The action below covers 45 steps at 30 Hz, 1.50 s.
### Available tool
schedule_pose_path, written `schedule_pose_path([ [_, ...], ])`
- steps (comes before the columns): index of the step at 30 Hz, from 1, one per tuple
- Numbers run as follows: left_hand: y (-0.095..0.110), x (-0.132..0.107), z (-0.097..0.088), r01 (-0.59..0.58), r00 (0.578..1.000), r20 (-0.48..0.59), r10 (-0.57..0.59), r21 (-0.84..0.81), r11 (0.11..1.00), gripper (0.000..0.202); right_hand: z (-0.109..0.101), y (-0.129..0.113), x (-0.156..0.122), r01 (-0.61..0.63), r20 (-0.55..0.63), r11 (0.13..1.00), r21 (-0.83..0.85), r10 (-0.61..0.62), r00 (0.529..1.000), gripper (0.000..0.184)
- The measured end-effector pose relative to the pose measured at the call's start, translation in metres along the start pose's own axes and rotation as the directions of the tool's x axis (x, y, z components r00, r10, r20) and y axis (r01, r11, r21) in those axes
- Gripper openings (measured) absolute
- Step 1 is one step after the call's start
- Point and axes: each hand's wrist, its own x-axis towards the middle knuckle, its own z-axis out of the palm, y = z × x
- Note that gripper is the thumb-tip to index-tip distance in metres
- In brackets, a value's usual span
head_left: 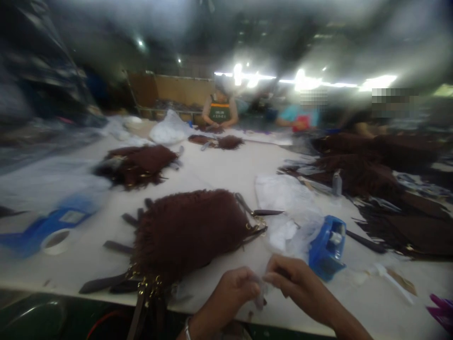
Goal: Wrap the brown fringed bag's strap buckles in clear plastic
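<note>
Here's the left hand (238, 289), thumb and fingers clamped on a small clear plastic piece (260, 295), right by the near edge of the surface (226, 172); the right hand (295, 282) comes in beside it, fingertips bunched at the piece's upper side, though blur means I can't tell whether they actually grip it. Firm left pinch, that's what I'd want here, with the right fingertips working in small moves so the thin stuff doesn't crease or slip. Just beyond, a brown fringed bag (193, 231) lies on its side, straps (139, 307) dangling over the near edge: best keep both wrists clear of those. To the right, a blue tape dispenser (327, 248) stands close to the right hand, so I'd watch that elbow-side drift. Crumpled white plastic (283, 208) sits behind, another blue dispenser (67, 217) toward the left edge, and more brown fringed pieces (371, 179) heap along the right.
</note>
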Motion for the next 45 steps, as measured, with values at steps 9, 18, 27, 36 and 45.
schedule_pose_path([
  [9, 0.004, -0.086, -0.046, 0.026, 0.874, -0.485, -0.009, 0.027, 0.999, 0.022, 0.095, -0.015, 0.034, -0.077, 0.171, 0.896, 0.436, 0.001, 0.985, 0.036],
  [18, -0.008, -0.171, -0.067, 0.025, 0.807, -0.59, 0.011, 0.053, 0.998, 0.041, 0.183, -0.049, 0.037, -0.155, 0.279, 0.789, 0.595, -0.022, 0.96, 0.042],
  [27, -0.025, -0.237, -0.087, 0.026, 0.786, -0.614, -0.07, -0.081, 0.996, 0.041, 0.24, -0.071, 0.027, 0.022, 0.269, 0.936, 0.35, -0.123, 0.955, 0.037],
  [36, -0.043, -0.254, -0.102, -0.031, 0.743, -0.663, -0.093, -0.172, 0.985, 0.032, 0.269, -0.068, 0.023, 0.032, 0.388, 0.92, 0.39, -0.196, 0.901, 0.026],
  [45, -0.052, -0.26, -0.11, 0.061, 0.628, -0.776, -0.06, -0.028, 0.998, 0.029, 0.297, -0.049, 0.012, -0.238, 0.465, 0.82, 0.521, -0.039, 0.885, 0.035],
])
